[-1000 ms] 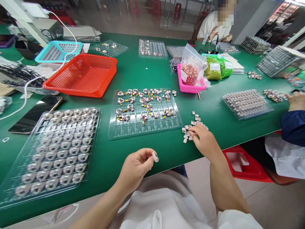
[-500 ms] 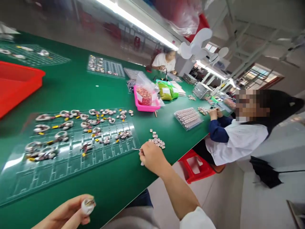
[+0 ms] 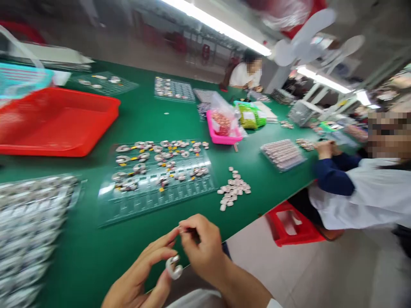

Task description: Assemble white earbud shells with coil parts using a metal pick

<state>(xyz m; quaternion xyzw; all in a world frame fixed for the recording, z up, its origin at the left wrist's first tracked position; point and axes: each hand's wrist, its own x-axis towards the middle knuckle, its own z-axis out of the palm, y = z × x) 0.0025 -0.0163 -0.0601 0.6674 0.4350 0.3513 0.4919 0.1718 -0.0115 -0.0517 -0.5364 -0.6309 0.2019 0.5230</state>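
Note:
My left hand (image 3: 139, 273) pinches a small white rounded piece (image 3: 175, 270) with an open middle, between thumb and fingers. Close beside it, my right hand (image 3: 205, 250) is closed, its thumb and forefinger pressed together at the left fingertips. What it grips is too small and blurred to name. Ahead lies a pile of small pale blocks (image 3: 233, 188) on the green table. To its left is a clear plastic tray (image 3: 180, 194), partly filled with white looped pieces (image 3: 138, 157) bearing wires and yellow tabs.
A red bin (image 3: 93, 143) stands at left, with a densely filled tray (image 3: 35, 222) nearer me. A pink basket (image 3: 221, 139) holds a bag of reddish parts. A co-worker (image 3: 343, 179) sits at right by another filled tray (image 3: 282, 155) and a red stool (image 3: 293, 226).
My right hand has come back from the pile of blocks to meet my left hand, which still holds the white piece. The view has swung left, showing more of the red bin.

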